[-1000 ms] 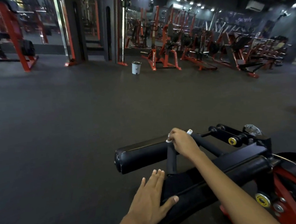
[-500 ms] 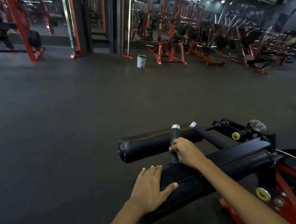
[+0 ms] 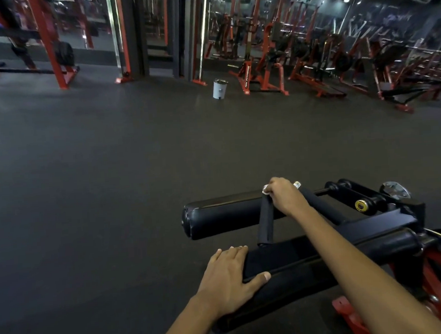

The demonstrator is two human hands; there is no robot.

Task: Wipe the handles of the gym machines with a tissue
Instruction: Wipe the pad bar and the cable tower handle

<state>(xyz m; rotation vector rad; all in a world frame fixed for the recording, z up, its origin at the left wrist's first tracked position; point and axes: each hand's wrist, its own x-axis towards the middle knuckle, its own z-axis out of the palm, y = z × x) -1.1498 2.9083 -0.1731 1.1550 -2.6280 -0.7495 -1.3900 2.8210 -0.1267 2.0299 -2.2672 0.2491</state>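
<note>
A: Most of the view is dark rubber floor (image 3: pixel 112 200), with rows of red-framed gym machines (image 3: pixel 311 64) lined up along the far side under ceiling spotlights.

B: And closer in?

A: One black machine (image 3: pixel 375 234) with a red base sits at the lower right. Its long padded bar (image 3: pixel 299 271) runs across the foreground, and a thick black roller pad (image 3: pixel 223 216) lies just beyond it.

B: Where are the hands?

A: Left hand (image 3: pixel 229 278) rests flat on the near end of the padded bar, fingers straight, thumb spread along the pad's side, holding nothing. Right hand (image 3: pixel 284 197) is curled around the top end of a black foam handle (image 3: pixel 265 223) that rises from the bar toward the roller pad.

B: The tissue?

A: Only a small white scrap of tissue (image 3: pixel 266 189) shows, peeking out at the fingers of the right hand, pressed against the handle's tip. A second handle (image 3: pixel 318 204) with a silver end cap lies just to the right, partly hidden by the wrist.

B: Anything small farther off?

A: A white bin (image 3: pixel 219 89) stands on the floor near the far machines.
</note>
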